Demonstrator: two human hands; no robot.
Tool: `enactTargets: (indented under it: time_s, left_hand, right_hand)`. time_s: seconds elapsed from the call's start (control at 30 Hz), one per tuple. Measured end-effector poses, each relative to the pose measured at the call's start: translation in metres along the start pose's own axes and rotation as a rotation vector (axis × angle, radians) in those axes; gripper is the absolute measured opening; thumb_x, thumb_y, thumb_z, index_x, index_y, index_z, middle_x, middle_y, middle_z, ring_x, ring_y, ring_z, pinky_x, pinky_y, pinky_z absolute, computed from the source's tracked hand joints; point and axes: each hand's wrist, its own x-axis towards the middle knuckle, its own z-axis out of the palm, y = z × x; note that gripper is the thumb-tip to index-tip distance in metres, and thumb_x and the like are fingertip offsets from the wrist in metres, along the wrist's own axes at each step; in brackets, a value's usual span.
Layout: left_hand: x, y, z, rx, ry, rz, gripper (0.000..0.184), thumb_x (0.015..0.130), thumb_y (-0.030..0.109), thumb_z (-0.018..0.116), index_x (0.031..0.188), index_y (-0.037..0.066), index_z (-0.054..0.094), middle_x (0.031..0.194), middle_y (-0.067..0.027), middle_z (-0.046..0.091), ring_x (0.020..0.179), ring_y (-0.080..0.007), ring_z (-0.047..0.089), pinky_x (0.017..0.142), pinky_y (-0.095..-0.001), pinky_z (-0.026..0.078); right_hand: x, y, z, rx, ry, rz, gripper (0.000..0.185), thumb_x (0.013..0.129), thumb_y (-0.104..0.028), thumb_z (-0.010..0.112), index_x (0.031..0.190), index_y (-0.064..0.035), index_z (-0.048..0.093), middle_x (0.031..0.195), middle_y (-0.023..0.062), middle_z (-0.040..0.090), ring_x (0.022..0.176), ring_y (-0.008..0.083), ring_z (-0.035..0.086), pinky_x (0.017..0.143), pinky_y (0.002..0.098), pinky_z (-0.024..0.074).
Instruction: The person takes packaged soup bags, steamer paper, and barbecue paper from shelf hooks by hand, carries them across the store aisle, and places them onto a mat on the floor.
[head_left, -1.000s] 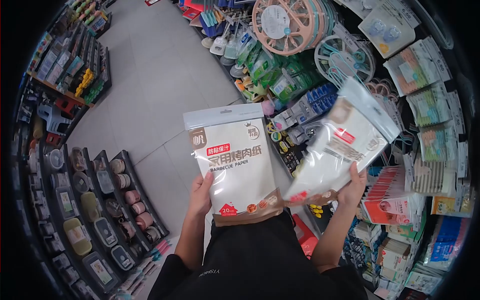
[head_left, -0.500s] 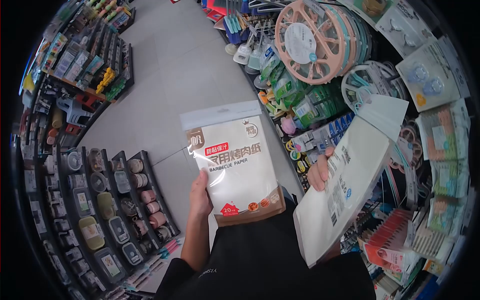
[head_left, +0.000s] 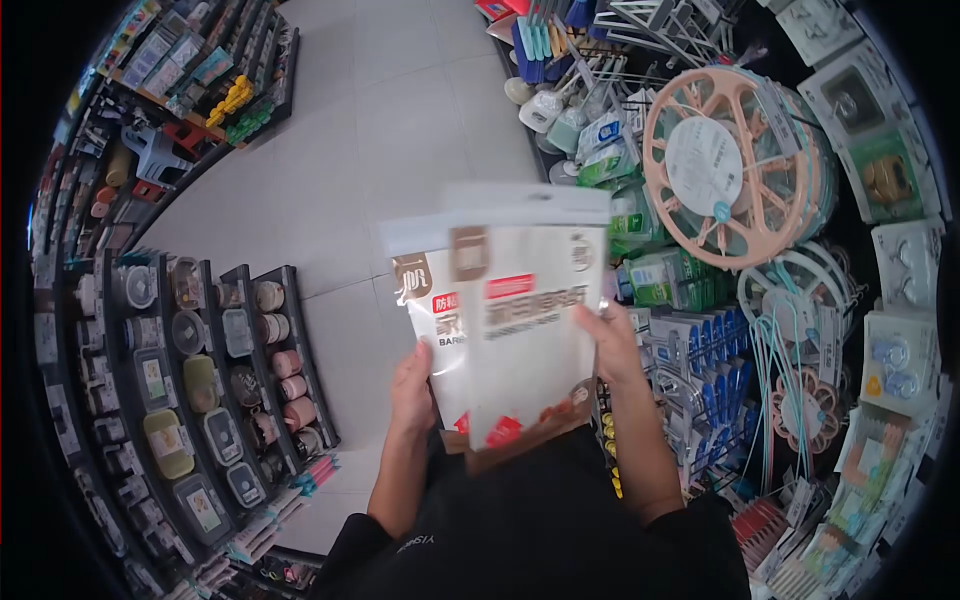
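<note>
Two white packs of barbecue paper with brown corners are held upright in front of my body. My left hand (head_left: pixel 408 390) grips the left edge of the rear pack (head_left: pixel 440 370), thumb on its front. The other pack (head_left: pixel 530 370), blurred by motion, overlaps much of it from the front. My right hand (head_left: pixel 610 340) pinches this front pack at its right edge, thumb on the face and fingers behind. Clear hanging tabs top both packs. The rear pack's right side is hidden.
Food containers (head_left: pixel 170 440) fill a shelf at left. Pink round drying hangers (head_left: pixel 705 165) hang at right, near green packets (head_left: pixel 665 280) and blue-packaged goods (head_left: pixel 700 380). A grey tiled floor (head_left: pixel 400 100) runs between the shelves.
My right hand has brought its pack leftward, from back side showing to front side showing, over the left pack. The view has shifted, so the right-hand racks sit farther right.
</note>
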Motion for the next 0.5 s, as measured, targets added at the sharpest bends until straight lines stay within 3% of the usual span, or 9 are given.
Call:
enactTargets:
  time_s: [0.1, 0.2, 0.3, 0.37, 0.4, 0.47, 0.5]
  left_hand:
    - [0.046, 0.033, -0.011, 0.029, -0.028, -0.026, 0.05, 0.099, 0.036, 0.036, 0.119, -0.008, 0.05, 0.115, -0.0152, 0.059, 0.103, -0.0187, 0.058, 0.089, -0.0308, 0.046]
    - [0.091, 0.066, -0.034, -0.024, -0.103, -0.04, 0.048, 0.099, 0.035, 0.037, 0.118, -0.008, 0.05, 0.114, -0.0143, 0.059, 0.103, -0.0169, 0.057, 0.089, -0.0299, 0.044]
    - [0.14, 0.108, -0.062, 0.158, -0.09, -0.056, 0.045, 0.098, 0.032, 0.041, 0.118, -0.007, 0.05, 0.111, -0.0135, 0.059, 0.1, -0.0154, 0.057, 0.088, -0.0296, 0.044]
    - [0.17, 0.135, -0.069, 0.228, -0.036, 0.058, 0.042, 0.098, 0.031, 0.043, 0.115, -0.006, 0.052, 0.106, -0.012, 0.061, 0.094, -0.0136, 0.058, 0.084, -0.028, 0.045]
    - [0.185, 0.149, -0.072, 0.264, -0.012, 0.117, 0.041, 0.097, 0.031, 0.045, 0.114, -0.006, 0.053, 0.104, -0.0112, 0.062, 0.092, -0.0127, 0.058, 0.082, -0.0272, 0.046]
    - [0.217, 0.17, -0.086, 0.29, 0.051, 0.033, 0.04, 0.096, 0.032, 0.047, 0.11, -0.005, 0.055, 0.099, -0.0096, 0.063, 0.086, -0.0113, 0.059, 0.076, -0.0253, 0.047]
    - [0.233, 0.178, -0.093, 0.303, 0.083, -0.014, 0.039, 0.096, 0.032, 0.048, 0.107, -0.004, 0.056, 0.096, -0.0087, 0.063, 0.084, -0.0106, 0.059, 0.073, -0.0243, 0.047]
  right_hand:
    - [0.047, 0.01, 0.038, -0.156, 0.001, 0.094, 0.031, 0.088, -0.007, 0.059, 0.117, 0.002, 0.052, 0.108, 0.0097, 0.061, 0.091, 0.0148, 0.061, 0.08, 0.0279, 0.0496]
    - [0.086, 0.011, 0.078, -0.093, 0.083, 0.062, 0.033, 0.087, -0.007, 0.06, 0.118, 0.0016, 0.051, 0.104, 0.0091, 0.063, 0.092, 0.0146, 0.061, 0.08, 0.0275, 0.0494]
    - [0.13, 0.002, 0.123, -0.182, 0.125, -0.058, 0.03, 0.086, -0.006, 0.062, 0.113, 0.0019, 0.053, 0.103, 0.01, 0.063, 0.089, 0.0132, 0.061, 0.078, 0.0261, 0.0492]
    - [0.156, -0.01, 0.155, -0.252, 0.138, -0.161, 0.027, 0.084, -0.005, 0.063, 0.109, 0.0027, 0.054, 0.101, 0.0112, 0.063, 0.088, 0.0126, 0.061, 0.075, 0.0254, 0.0503]
    - [0.166, -0.016, 0.172, -0.293, 0.122, -0.194, 0.03, 0.084, -0.004, 0.063, 0.111, 0.0033, 0.052, 0.101, 0.0113, 0.063, 0.089, 0.0129, 0.061, 0.074, 0.0252, 0.0505]
    - [0.181, -0.027, 0.204, -0.376, 0.1, -0.254, 0.035, 0.084, -0.002, 0.063, 0.115, 0.0045, 0.049, 0.102, 0.0114, 0.063, 0.091, 0.0134, 0.061, 0.072, 0.0247, 0.051]
    - [0.188, -0.03, 0.22, -0.386, 0.047, -0.265, 0.049, 0.084, 0.0, 0.062, 0.126, 0.006, 0.04, 0.108, 0.0144, 0.06, 0.095, 0.0151, 0.061, 0.072, 0.0247, 0.0518]
